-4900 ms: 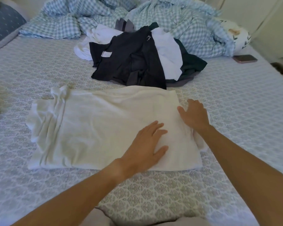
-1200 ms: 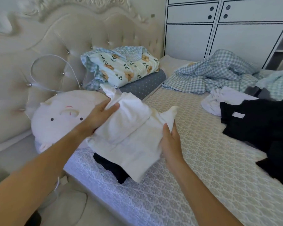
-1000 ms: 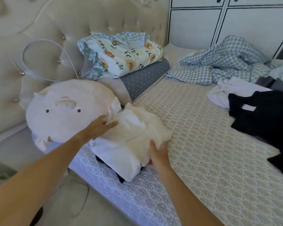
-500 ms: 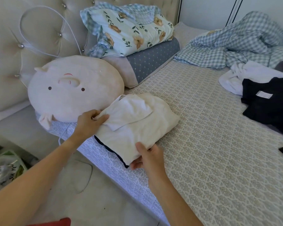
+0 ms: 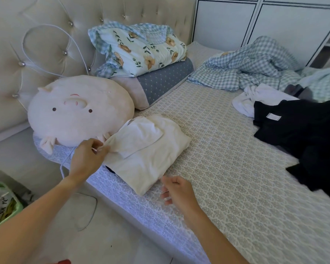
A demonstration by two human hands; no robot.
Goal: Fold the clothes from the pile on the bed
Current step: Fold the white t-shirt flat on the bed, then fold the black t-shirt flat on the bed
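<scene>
My left hand reaches toward 11 o'clock, fingertips pinched together; my right hand hovers at 12 o'clock, fingers loosely curled, holding nothing; forearms bare.

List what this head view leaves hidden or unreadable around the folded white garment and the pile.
- Dark item under the folded white garment: only a sliver shows; the garment covers the rest.
- Black clothes of the pile: cut off by the right edge; the count is unclear.
- White label on them: too small to read.
- Right hand: its fingertips are motion-blurred.
- Left hand: the fingertips pinching the garment's corner are partly hidden by cloth.
</scene>
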